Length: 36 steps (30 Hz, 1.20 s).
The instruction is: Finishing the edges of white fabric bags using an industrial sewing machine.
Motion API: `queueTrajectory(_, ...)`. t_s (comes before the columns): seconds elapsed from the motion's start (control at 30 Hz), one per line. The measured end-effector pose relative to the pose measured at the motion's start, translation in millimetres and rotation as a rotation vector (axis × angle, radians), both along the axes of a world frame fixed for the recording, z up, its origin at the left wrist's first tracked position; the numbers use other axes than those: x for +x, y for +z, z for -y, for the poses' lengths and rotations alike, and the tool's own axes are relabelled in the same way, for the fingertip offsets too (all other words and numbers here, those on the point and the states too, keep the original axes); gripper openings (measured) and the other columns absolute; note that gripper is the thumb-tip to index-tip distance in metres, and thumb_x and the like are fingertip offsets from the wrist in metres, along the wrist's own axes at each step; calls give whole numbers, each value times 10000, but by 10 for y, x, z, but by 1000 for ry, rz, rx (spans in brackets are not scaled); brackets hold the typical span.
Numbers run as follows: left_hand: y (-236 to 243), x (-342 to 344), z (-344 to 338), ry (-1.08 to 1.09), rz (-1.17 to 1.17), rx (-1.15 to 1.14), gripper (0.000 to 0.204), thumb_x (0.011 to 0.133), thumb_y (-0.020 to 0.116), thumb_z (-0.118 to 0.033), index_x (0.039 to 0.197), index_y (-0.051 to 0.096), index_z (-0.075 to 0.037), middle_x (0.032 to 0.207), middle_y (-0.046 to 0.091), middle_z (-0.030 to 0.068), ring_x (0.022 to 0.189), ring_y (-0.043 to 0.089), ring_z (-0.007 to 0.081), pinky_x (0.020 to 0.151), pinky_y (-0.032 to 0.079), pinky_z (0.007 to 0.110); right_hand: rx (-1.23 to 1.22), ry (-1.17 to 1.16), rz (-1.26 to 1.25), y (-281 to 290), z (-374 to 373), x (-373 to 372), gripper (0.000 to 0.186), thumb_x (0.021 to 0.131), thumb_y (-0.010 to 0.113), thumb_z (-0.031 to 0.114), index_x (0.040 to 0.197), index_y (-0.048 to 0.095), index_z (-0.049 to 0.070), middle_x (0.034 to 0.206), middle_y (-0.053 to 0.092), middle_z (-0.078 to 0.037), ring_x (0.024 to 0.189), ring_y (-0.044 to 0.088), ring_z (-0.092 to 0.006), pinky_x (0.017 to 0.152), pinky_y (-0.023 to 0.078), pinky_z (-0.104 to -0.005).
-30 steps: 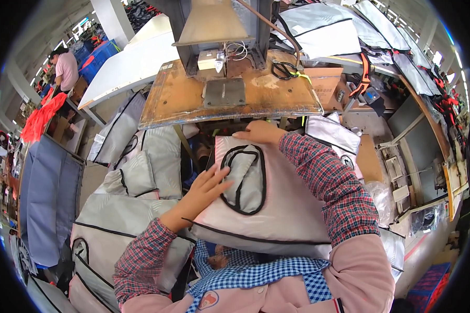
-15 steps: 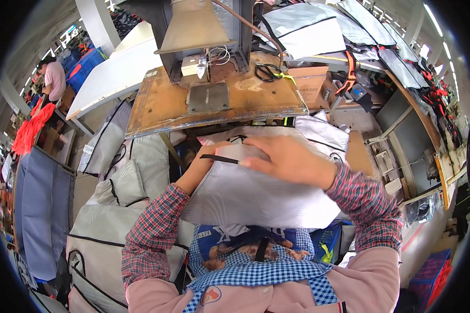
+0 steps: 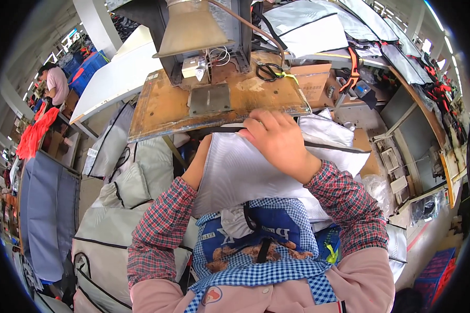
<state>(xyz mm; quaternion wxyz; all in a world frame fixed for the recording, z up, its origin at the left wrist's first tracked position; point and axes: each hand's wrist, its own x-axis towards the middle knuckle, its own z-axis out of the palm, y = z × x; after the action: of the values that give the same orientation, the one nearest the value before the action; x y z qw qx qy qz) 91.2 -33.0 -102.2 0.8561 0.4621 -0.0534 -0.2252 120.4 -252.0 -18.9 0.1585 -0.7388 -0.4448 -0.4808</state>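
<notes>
A silvery-white fabric panel with black edge binding hangs between my two hands, just in front of the worn wooden machine table. My right hand is closed over the panel's upper edge, thumb against the black binding and fingers curled near the table's front edge. At the panel's upper left corner is my left hand, gripping from behind; the panel hides most of its fingers. The lower part of the panel drapes toward my blue checked apron.
A machine with a beige cone-shaped part and a metal plate stands on the table. Silvery bags are piled at my left. A white table lies beyond, with a person farther off. An open cardboard box sits right of the machine.
The loose black strip between my hands no longer shows. The panel's black-bound edge has come up level with the table front, and my right hand has turned, fingers now curled over it.
</notes>
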Motion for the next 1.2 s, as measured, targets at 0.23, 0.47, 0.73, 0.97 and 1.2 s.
queueTrajectory(0.23, 81, 56, 114, 127, 392, 460, 436, 1042, 318, -297, 1394, 376, -47, 1306, 531, 125, 1137, 564, 199, 987, 460, 329, -72, -180, -215, -40, -156, 54, 269, 855, 629, 352, 849, 571, 90, 742, 610, -74, 719, 633, -244, 609, 491, -362)
queueTrajectory(0.47, 515, 69, -80, 232, 680, 804, 358, 906, 569, -66, 1255, 549, 11, 1099, 639, 73, 958, 621, 143, 809, 515, 274, -234, -5, -659, 105, -270, 628, 406, 944, 517, 402, 793, 616, 38, 702, 615, -205, 698, 619, -375, 622, 495, -443)
queueTrajectory(0.73, 817, 351, -388, 432, 154, 338, 287, 919, 614, -255, 1096, 619, -30, 1020, 652, 53, 870, 626, 116, 726, 506, 223, -249, 92, -717, 119, -475, 989, 439, 941, 541, 371, 752, 614, -18, 704, 589, -219, 689, 574, -400, 642, 458, -448)
queueTrajectory(0.97, 792, 602, -448, 545, 97, 533, 244, 883, 643, -331, 948, 620, -97, 858, 615, -22, 725, 576, 92, 632, 446, 233, -257, 116, -703, 158, -583, 1111, 464, 946, 525, 390, 753, 614, -23, 723, 598, -226, 714, 579, -416, 666, 457, -463)
queueTrajectory(1.2, 718, 969, -558, 585, -23, 490, 151, 849, 645, -283, 857, 624, -134, 808, 598, -41, 687, 511, 91, 612, 401, 257, -245, 47, -743, 147, -664, 1329, 400, 957, 495, 323, 809, 641, -18, 789, 631, -228, 775, 599, -420, 708, 468, -470)
